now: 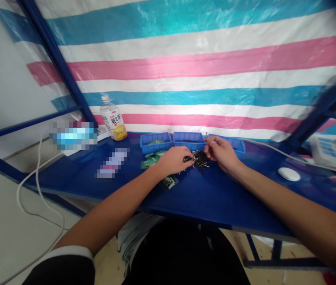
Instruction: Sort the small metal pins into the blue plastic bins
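My right hand [219, 152] is closed in a pinch around a thin dark screw [206, 135], which points upward with its flat head on top. Just left of it, my left hand [173, 160] reaches over the edge of a loose pile of black and silver screws [201, 161]; its fingers are curved, with a gap between thumb and fingers. Small green packets [152, 159] lie beside and partly under the left wrist, and another packet [169, 182] with silvery pieces sits in front of it. Behind the hands stand blue bins: a left bin [155, 147], a middle bin [182, 136] with dark pieces inside, and a right bin [239, 145] partly hidden by my right hand.
A drink bottle [113, 118] stands at the back left of the blue table [215, 202]. A white mouse [289, 174] lies at right, near a cable [274, 148] and a plastic case [335, 152]. A striped sheet [185, 71] hangs behind. White cables dangle at left.
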A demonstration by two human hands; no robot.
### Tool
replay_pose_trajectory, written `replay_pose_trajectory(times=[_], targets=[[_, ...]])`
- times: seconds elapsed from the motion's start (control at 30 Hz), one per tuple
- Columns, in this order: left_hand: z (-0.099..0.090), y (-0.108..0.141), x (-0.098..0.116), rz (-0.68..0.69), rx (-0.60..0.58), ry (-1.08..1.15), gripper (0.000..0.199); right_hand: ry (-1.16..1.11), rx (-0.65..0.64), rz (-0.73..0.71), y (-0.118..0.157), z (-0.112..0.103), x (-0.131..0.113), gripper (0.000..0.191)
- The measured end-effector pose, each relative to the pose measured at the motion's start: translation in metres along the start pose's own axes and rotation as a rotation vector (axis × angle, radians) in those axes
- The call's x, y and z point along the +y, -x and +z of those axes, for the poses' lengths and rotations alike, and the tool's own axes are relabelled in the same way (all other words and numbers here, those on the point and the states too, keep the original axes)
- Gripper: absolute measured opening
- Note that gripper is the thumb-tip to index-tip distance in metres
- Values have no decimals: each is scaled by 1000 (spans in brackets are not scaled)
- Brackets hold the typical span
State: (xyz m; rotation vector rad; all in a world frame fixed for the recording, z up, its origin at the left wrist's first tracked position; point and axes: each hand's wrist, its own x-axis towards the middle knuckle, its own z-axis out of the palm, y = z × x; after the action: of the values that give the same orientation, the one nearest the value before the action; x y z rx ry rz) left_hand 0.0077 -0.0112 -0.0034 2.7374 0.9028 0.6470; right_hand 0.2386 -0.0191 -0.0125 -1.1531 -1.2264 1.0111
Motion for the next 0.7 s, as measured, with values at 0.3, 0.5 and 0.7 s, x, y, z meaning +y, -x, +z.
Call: replay_pose_trajectory(times=[0.3, 0.5, 0.7], targets=[[-3, 0, 3, -11, -21, -12, 22, 145, -30, 7, -5, 2, 2, 52], [-5, 0, 5, -27, -36, -37, 23, 879, -156, -391, 6, -8, -8, 35], [-4, 0, 5, -31, -20, -51, 22, 1120, -297, -432, 16, -12, -5, 22]])
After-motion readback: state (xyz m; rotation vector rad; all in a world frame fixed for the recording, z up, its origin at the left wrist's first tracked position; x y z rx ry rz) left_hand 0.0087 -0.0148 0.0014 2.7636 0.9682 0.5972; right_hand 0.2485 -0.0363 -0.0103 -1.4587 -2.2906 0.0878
